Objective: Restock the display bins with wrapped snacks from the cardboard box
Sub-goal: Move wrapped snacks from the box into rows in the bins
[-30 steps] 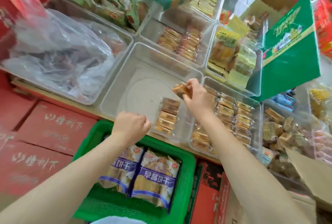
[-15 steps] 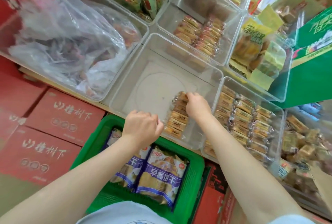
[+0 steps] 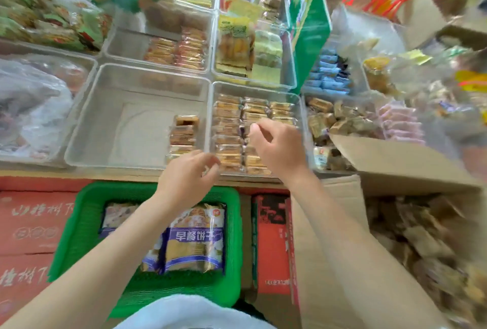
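Observation:
A mostly bare clear bin holds one short row of wrapped brown snacks against its right wall. The clear bin to its right is packed with the same kind of snacks. My right hand hovers over that packed bin with loosely curled fingers and nothing in it. My left hand hangs at the near rim between the two bins, fingers loosely curled, also holding nothing. An open cardboard box full of wrapped snacks stands at the lower right, blurred.
A green basket with biscuit packs sits below the shelf under my left arm. Red cartons lie to its left. More clear bins of snacks fill the back rows, and a tall green carton stands among them. A plastic bag fills the left bin.
My right hand set its snack onto the row in the near-bare bin, let go and moved right over the packed bin. My left fist loosened. The view swung right, showing the cardboard box.

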Demonstrator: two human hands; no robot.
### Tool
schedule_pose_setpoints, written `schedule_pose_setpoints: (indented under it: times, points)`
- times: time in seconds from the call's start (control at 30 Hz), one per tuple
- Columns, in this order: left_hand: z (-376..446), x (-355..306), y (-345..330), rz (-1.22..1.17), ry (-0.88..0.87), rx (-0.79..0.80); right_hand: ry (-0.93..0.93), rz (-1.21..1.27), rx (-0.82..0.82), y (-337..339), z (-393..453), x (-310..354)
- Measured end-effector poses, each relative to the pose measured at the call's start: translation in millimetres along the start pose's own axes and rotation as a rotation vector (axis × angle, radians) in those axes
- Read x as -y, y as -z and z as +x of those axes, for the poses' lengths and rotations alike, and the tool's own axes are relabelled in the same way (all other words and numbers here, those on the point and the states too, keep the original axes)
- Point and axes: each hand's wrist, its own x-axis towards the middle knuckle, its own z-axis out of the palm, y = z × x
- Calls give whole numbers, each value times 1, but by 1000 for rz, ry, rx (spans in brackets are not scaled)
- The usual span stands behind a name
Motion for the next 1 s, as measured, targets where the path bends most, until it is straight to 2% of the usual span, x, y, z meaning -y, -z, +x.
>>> schedule_pose_setpoints:
  times: [0.1,0.23,0.37,0.47,0.57,0.77,0.87,1.0]
  points:
    - [-12,-77,-47,-8,-44,174,-85,6,-231,79,-57,-36]
    - [-28,-148,-114,-176,-66,263,-323,-58,-312,146,-123,-112]
    - [-46,-203,-178,-368,57,317,-594,-155,-6,180,-175,-192]
    - [-49,-221,-201,-469,166,238,-676,-144,148,180,-186,-232]
    - [-46,-223,-204,-502,223,176,-694,-169,278,165,-175,-261]
    - [-48,-219,-201,-548,212,149,-598,-312,884,94,-163,-284]
    - [-47,-218,-203,-564,221,152,-585,-430,931,64,-170,-297]
    - [-45,-216,-203,-571,206,169,-550,-583,841,55,-180,-302]
